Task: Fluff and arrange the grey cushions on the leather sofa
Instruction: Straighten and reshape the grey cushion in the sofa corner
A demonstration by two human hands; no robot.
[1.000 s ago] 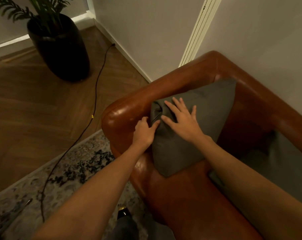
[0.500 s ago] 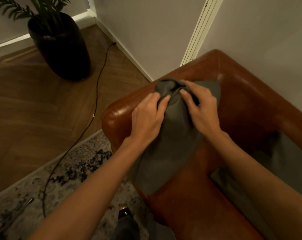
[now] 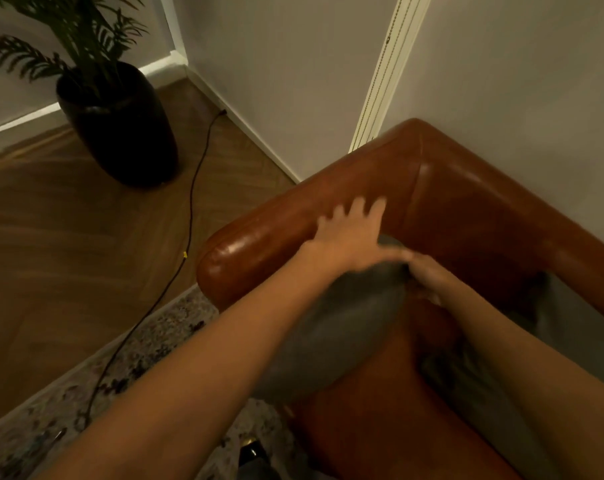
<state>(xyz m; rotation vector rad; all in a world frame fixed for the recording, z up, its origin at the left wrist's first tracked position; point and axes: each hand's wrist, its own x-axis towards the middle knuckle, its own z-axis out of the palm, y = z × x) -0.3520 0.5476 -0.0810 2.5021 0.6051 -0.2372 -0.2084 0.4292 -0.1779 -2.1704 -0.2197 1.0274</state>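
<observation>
The grey cushion (image 3: 331, 327), soft, light and floppy, stands edge-up at the sofa (image 3: 467, 216) arm corner; best held by its corners. The left hand (image 3: 351, 233) is spread flat above it; the blurred right hand (image 3: 428, 275) seems to pinch its top corner.

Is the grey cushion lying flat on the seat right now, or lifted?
Lifted and tilted: the grey cushion stands on edge between both arms, right hand gripping its top, left hand spread open above it.

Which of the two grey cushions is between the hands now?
The cushion by the armrest, in the sofa corner: left hand above it, right hand beside it. The other cushion lies untouched further right.
</observation>
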